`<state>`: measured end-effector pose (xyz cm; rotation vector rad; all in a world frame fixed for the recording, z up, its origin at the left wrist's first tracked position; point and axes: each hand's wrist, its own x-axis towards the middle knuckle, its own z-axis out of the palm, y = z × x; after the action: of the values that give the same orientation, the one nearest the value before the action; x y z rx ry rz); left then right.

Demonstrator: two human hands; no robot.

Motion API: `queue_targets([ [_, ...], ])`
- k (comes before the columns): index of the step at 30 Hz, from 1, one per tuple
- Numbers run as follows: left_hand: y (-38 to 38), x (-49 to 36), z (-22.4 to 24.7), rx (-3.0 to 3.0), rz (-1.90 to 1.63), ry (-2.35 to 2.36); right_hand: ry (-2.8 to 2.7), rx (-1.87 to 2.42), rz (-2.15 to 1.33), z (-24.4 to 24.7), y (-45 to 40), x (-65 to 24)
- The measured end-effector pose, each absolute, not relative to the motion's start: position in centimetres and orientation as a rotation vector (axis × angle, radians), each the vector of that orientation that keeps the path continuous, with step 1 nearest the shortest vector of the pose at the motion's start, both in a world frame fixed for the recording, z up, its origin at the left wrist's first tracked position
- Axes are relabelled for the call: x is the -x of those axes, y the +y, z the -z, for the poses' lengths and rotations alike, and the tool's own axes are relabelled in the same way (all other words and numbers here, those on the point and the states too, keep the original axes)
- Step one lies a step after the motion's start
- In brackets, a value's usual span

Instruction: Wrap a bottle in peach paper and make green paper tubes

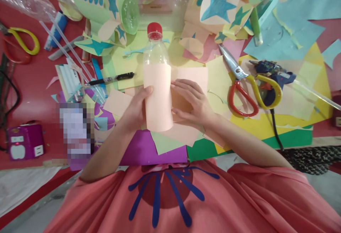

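A clear plastic bottle [156,52] with a red cap [155,30] is held up in front of me, its lower part wrapped in pale peach paper [158,99]. My left hand [137,107] grips the wrapped side, thumb on the front and the other fingers hidden behind. On the opposite side, my right hand [193,101] has its fingers stretched out, their tips at the paper's right edge. Behind that hand lies a peach sheet [195,73]. A black pen [112,79] rests left of the bottle.
Red-and-yellow scissors [239,78] and a dark blue glue gun [279,75] lie at right. More scissors [22,43], a phone [76,130] and a purple power socket box [26,141] sit at left. Paper-covered bottles with blue stars [218,5] stand at the back.
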<state>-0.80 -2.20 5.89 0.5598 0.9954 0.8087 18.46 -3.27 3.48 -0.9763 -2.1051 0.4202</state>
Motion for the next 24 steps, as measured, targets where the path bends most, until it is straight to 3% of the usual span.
queue_targets([
  [16,-2.44,1.14,-6.29,-0.49,-0.751,0.993,-2.116,1.002,-0.495,-3.45,-3.49,-18.78],
  [20,-2.32,1.22,-6.26,-0.494,-0.777,1.052,-1.7,1.2,-0.566,-3.65,-3.06,-18.95],
  [24,-2.29,1.28,-6.18,-0.541,-0.784,1.081,-1.398,1.363,-0.855,-3.05,-3.07,-19.18],
])
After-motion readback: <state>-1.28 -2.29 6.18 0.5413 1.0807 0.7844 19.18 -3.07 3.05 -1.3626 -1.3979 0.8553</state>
